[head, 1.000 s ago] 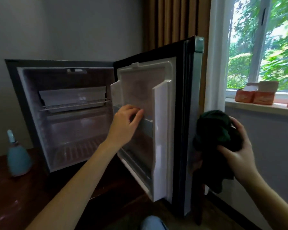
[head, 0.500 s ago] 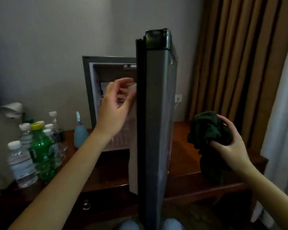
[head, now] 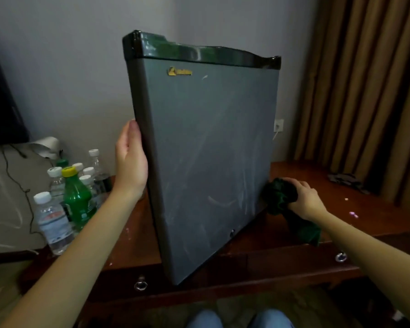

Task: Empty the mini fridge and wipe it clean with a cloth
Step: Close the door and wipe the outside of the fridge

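Observation:
The mini fridge's grey door (head: 211, 147), with a dark top band and a small gold logo, faces me and hides the inside. My left hand (head: 130, 162) grips the door's left edge, fingers wrapped behind it. My right hand (head: 305, 200) holds a bunched dark green cloth (head: 281, 195) against the door's lower right edge, with the cloth's tail hanging down over the desk. Smear marks streak the door's front.
The fridge stands on a dark wooden desk (head: 317, 235) with ring-pull drawers. Several water bottles (head: 55, 221) and a green soda bottle (head: 77, 197) stand at its left. Brown curtains (head: 365, 91) hang at right. A wall socket (head: 279, 125) sits behind the fridge.
The door swung from wide open to nearly shut, its front now facing me. My left hand shifted from the inner shelf to the door's outer edge. My right hand lowered the cloth to the door's bottom right.

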Demonstrator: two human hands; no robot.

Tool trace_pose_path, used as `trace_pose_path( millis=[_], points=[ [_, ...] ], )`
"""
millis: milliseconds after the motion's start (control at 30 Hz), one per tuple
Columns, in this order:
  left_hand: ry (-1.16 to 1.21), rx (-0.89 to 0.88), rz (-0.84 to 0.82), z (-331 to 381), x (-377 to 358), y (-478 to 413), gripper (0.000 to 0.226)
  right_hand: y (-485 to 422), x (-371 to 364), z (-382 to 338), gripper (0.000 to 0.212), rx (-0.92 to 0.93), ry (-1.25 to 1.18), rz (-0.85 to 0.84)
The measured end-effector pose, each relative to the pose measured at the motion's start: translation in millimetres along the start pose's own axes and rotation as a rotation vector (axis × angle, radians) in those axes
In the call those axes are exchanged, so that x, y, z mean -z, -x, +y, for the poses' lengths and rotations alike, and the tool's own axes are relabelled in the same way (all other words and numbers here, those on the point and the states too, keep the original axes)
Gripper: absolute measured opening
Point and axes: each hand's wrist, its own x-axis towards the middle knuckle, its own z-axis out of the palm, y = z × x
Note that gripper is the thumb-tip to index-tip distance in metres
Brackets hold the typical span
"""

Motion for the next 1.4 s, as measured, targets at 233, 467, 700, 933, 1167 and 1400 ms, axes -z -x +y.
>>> trace_pose_path(
  millis=[233, 467, 700, 933, 1167, 1400],
  points=[
    [-0.009, 0.026, 0.185, -17, -6, -29, 0.035, -26, -20, 18, 0.074, -0.267, 0.033, -0.071],
    [0.046, -0.013, 0.266, -50, 1, -67, 0.028, -58, -4, -29, 0.074, -0.146, 0.336, -0.282],
    [-0.109, -0.127, 0.261, -83, 14, -110, 0.025, -51, 65, -143, 0.006, 0.462, 0.347, -0.564],
    [-0.225, 0.095, 0.182, -80, 20, -136, 0.027, -54, 137, -246, 0.013, 1.071, -0.136, -0.467],
    [-0.274, 0.171, 0.197, -14, 4, -203, 0.021, -103, 184, -349, 0.022, 1.176, -0.194, 0.002],
    [-0.773, -0.061, -0.023, 28, -22, -242, 0.030, -146, 172, -399, 0.045, 0.998, -0.030, -0.121]
  ],
)
